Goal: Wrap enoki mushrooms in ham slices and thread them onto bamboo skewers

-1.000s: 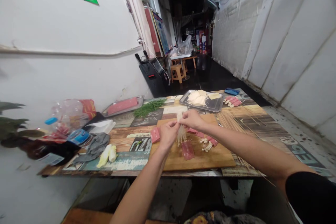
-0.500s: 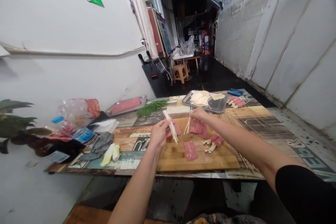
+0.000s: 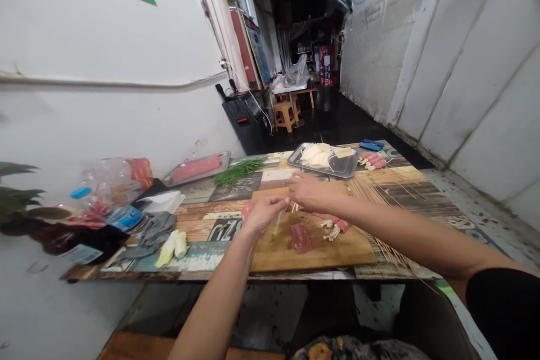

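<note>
Over the cutting board (image 3: 320, 256), my left hand (image 3: 264, 215) is closed in a pinch on thin white enoki mushrooms (image 3: 278, 217). My right hand (image 3: 309, 192) meets it fingertip to fingertip, also closed, with pale enoki stems (image 3: 295, 207) showing below its fingers. A flat meat slice (image 3: 301, 238) lies on the board just in front of my hands. To its right are meat rolls (image 3: 342, 226) with enoki ends sticking out. Another meat slice (image 3: 246, 211) is partly hidden behind my left hand, and more meat is covered by my right forearm.
Behind the board stands a metal tray (image 3: 346, 167) of enoki. Green chives (image 3: 238, 172) and a tray of meat (image 3: 198, 169) lie at the back left. Skewers (image 3: 379, 202) spread along the right, with skewered rolls (image 3: 373, 161) beyond. Cabbage pieces (image 3: 172, 247) and a grey cloth (image 3: 154, 233) are left.
My hands have come together from apart, the left moving right and the right moving slightly left. The enoki bunch in my left hand is now mostly hidden. The view has shifted slightly.
</note>
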A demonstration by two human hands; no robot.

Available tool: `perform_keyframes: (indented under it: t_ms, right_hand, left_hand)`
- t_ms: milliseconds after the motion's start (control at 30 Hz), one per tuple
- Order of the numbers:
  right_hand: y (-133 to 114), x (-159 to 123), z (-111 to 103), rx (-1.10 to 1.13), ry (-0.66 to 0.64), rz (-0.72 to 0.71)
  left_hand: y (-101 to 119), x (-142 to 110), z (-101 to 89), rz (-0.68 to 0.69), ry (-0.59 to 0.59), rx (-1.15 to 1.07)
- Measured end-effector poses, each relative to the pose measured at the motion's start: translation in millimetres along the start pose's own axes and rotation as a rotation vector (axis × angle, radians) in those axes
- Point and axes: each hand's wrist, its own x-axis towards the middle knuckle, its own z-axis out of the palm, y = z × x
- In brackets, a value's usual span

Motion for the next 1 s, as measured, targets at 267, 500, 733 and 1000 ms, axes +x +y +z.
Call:
perform_keyframes:
  t_ms: [267, 500, 733, 1000]
  right_hand:
    - [6, -21, -11, 0.038, -0.03, 0.145]
    - [-14, -11, -21, 0.147, -0.172, 0.228]
    - [-1, -21, -19, 0.923, -0.045, 0.546]
    - [-15, -24, 0, 1.89, 0.098, 0.841]
  left_hand:
    - [7, -10, 15.6, 0.291, 0.142, 0.591]
    - [18, -12, 21.9, 0.342, 0.077, 0.663]
    - [16, -19, 25.2, 0.527, 0.234, 0.459]
    - [2, -24, 42.2, 0.454, 0.298, 0.27]
